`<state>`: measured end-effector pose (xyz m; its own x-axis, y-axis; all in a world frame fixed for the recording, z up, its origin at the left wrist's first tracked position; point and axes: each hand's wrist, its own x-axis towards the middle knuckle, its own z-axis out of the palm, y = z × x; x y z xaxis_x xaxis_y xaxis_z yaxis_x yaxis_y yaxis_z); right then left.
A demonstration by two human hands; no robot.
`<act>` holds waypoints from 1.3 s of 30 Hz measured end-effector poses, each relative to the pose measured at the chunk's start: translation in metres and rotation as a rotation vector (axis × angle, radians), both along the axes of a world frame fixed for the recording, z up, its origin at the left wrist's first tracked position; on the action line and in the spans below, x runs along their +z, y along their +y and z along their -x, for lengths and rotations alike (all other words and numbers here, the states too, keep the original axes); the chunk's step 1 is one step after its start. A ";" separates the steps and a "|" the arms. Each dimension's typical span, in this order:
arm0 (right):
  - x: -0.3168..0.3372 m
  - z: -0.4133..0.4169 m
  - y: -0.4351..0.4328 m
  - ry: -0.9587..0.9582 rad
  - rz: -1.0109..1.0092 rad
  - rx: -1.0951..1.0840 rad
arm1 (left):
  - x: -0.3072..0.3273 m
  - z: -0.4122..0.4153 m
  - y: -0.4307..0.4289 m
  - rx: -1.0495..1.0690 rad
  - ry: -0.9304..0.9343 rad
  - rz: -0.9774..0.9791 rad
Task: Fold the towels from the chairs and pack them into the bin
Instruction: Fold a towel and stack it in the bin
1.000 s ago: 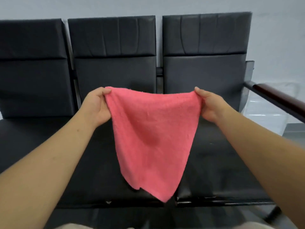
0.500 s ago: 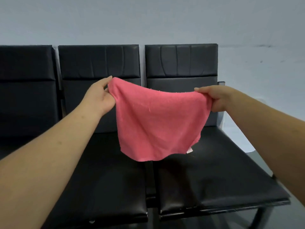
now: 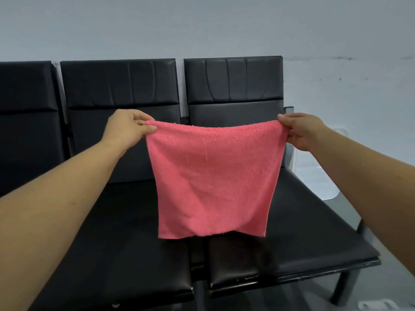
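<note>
A pink towel [image 3: 213, 178] hangs spread out in the air in front of the black chairs [image 3: 233, 81]. My left hand [image 3: 129, 127] pinches its upper left corner and my right hand [image 3: 301, 130] pinches its upper right corner. The top edge is stretched nearly straight between the two hands. The towel's lower edge hangs just above the gap between the middle and right seats. No bin shows in this view.
Three black padded chairs stand in a row against a pale wall [image 3: 202, 25]. The right seat [image 3: 303, 239] ends at a metal leg [image 3: 341, 286]. A white, translucent object [image 3: 318, 176] sits on the floor beyond the right chair.
The towel has gone from hanging by a point to hanging flat and square. Both hands have moved further apart, pulling the top edge taut. The view has tilted up a little.
</note>
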<state>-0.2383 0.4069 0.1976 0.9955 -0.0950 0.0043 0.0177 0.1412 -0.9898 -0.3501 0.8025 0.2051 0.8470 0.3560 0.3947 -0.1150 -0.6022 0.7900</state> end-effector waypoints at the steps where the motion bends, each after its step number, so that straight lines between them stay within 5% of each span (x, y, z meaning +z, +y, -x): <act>1: -0.002 -0.002 -0.003 -0.002 -0.010 0.025 | -0.001 -0.002 -0.003 0.019 -0.001 -0.035; 5: -0.010 -0.021 -0.016 0.001 0.194 0.121 | -0.005 -0.018 -0.015 0.086 0.006 -0.088; 11: 0.008 -0.054 -0.017 -0.221 0.750 -0.126 | 0.000 -0.062 -0.043 0.191 -0.017 -0.165; 21: 0.088 -0.078 -0.068 -0.422 0.443 -0.387 | 0.061 -0.117 -0.092 0.117 -0.331 0.151; 29: -0.022 -0.038 -0.111 -0.118 0.376 -0.167 | -0.043 -0.091 -0.089 -0.286 0.092 -0.009; 35: -0.094 -0.018 -0.117 0.056 0.389 0.001 | -0.104 -0.063 -0.099 -0.527 0.503 0.251; 39: -0.109 -0.002 -0.118 0.426 0.488 0.401 | -0.120 -0.043 -0.092 -0.715 0.804 0.313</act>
